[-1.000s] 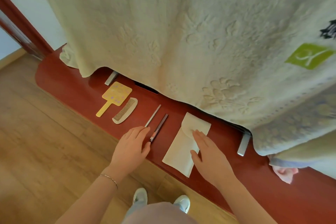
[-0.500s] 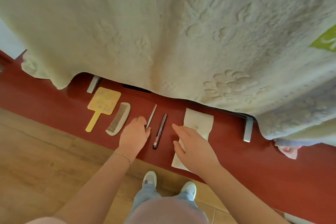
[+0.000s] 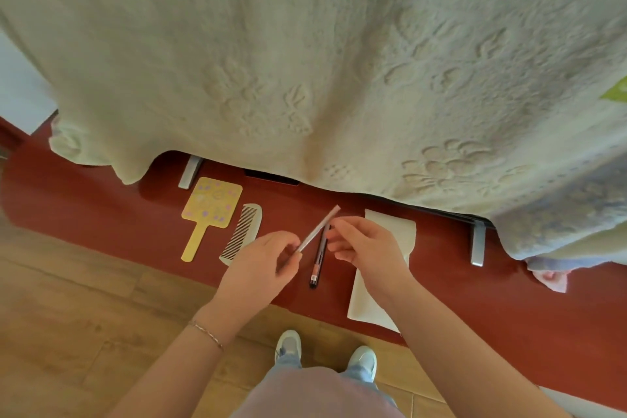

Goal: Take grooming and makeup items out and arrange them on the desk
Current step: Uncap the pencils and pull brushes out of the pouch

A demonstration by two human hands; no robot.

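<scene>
Red-brown desk (image 3: 101,214) runs across the view, half covered by a cream embossed blanket (image 3: 305,61); on its bare strip lie a yellow hand mirror (image 3: 210,207), a white comb (image 3: 242,232) just beside it, a dark pencil (image 3: 318,261) and a white tissue (image 3: 383,282) partly under the right forearm. The left hand (image 3: 261,265) pinches the lower end of a thin silvery stick (image 3: 317,229) — tilted, its far tip up and to the right; the right hand (image 3: 366,244) has its fingertips curled at the stick's middle, apparently pinching it, above the dark pencil.
</scene>
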